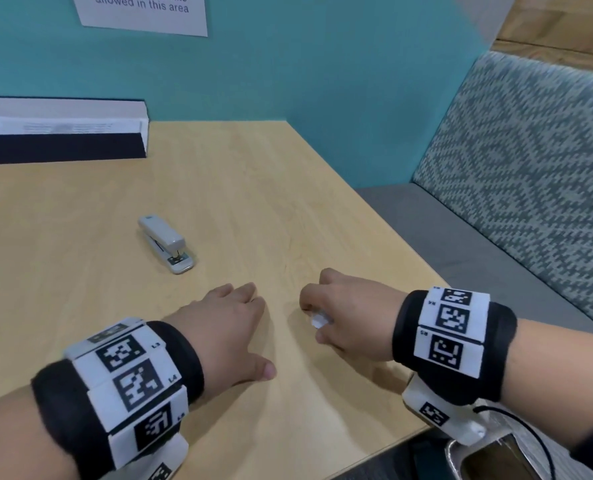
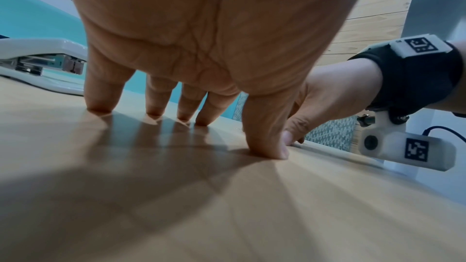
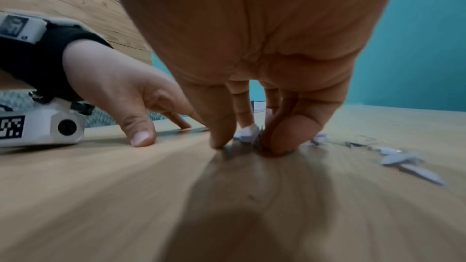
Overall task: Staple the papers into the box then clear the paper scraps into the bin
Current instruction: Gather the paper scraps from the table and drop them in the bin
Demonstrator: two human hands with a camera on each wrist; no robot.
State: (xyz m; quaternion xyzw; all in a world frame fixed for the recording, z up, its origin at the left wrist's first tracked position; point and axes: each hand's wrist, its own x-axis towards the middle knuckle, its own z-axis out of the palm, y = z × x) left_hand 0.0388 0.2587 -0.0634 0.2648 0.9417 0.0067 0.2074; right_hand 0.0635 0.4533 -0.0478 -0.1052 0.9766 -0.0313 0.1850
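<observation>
On the wooden table my right hand is curled, its fingertips pinching small white paper scraps. The right wrist view shows that pinch closely, with the scraps between thumb and fingers. More loose scraps lie on the table just beside that hand. My left hand rests next to it, straight fingers touching the tabletop and holding nothing. A grey stapler lies beyond the left hand. The dark box with printed papers inside stands at the back left.
The table's right edge runs close past my right hand, with a patterned bench beyond it. A shiny rimmed object sits below the table's near right corner. A teal wall closes the back.
</observation>
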